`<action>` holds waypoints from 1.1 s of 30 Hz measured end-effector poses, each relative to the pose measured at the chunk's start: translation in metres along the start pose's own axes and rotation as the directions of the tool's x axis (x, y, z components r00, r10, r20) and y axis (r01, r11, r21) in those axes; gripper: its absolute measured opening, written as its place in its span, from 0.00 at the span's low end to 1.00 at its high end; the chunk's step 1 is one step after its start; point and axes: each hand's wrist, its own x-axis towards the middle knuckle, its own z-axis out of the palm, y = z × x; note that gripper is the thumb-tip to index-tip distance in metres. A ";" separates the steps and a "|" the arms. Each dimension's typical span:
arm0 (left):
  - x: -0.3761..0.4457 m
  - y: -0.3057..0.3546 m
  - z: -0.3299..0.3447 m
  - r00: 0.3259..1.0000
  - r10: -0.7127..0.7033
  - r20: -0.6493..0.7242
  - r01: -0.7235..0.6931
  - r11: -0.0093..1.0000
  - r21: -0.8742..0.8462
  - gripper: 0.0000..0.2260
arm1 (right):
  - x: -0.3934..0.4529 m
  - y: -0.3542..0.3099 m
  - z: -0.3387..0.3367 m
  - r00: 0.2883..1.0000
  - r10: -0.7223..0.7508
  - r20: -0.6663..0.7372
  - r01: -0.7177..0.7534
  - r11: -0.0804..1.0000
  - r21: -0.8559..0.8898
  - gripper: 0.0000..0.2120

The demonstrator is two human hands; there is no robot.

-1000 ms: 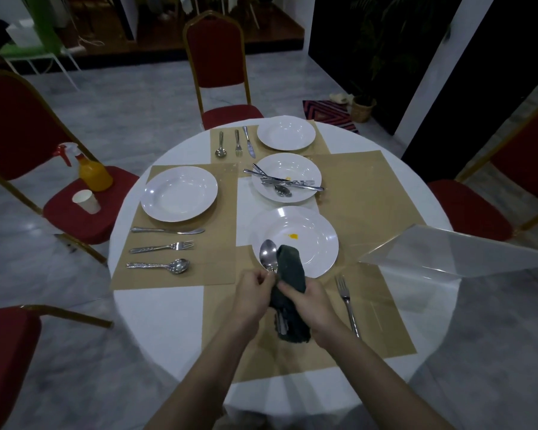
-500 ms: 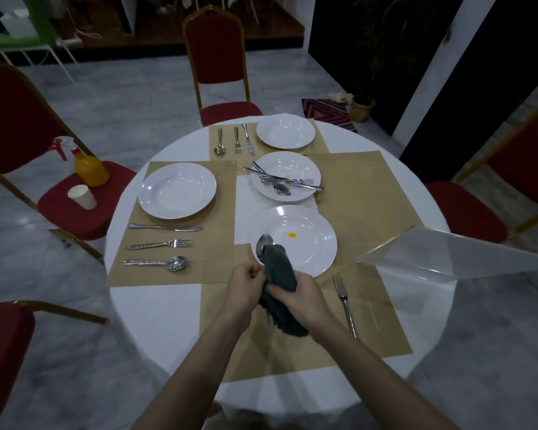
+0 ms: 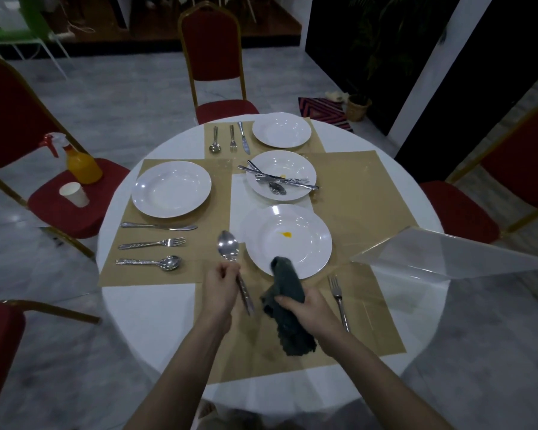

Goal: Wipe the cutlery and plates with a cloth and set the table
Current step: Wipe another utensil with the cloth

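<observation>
Fingers point(image 3: 227, 270) of the left hand point(image 3: 221, 287) were clenched on a spoon point(image 3: 229, 248); a cloth point(image 3: 284, 301) was gripped by the right hand point(image 3: 305, 308). Wiping seemed finished, so the spoon probably needed laying beside the stained plate point(image 3: 311, 259).

A silver spoon point(image 3: 230, 259) is being held bowl-up just left of the near white plate point(image 3: 288, 240), which is showing a yellow smear, while a dark crumpled cloth point(image 3: 284, 305) is drooping over its near rim.
</observation>
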 end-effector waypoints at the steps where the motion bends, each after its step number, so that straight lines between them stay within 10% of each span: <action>1: 0.002 -0.001 -0.004 1.000 0.004 -0.016 -0.004 1.000 -0.001 0.09 | 0.002 -0.001 -0.007 0.998 0.024 -0.055 -0.021 0.998 0.057 0.10; 9: -0.037 -0.004 0.019 0.916 0.041 0.400 -0.158 0.951 0.265 0.08 | 0.023 -0.008 0.001 0.994 0.054 -0.095 -0.029 0.970 0.243 0.11; 33: -0.056 -0.009 0.030 0.915 -0.019 0.402 -0.086 0.967 0.240 0.09 | 0.028 0.013 -0.008 0.966 -0.015 -0.258 0.055 0.987 0.149 0.07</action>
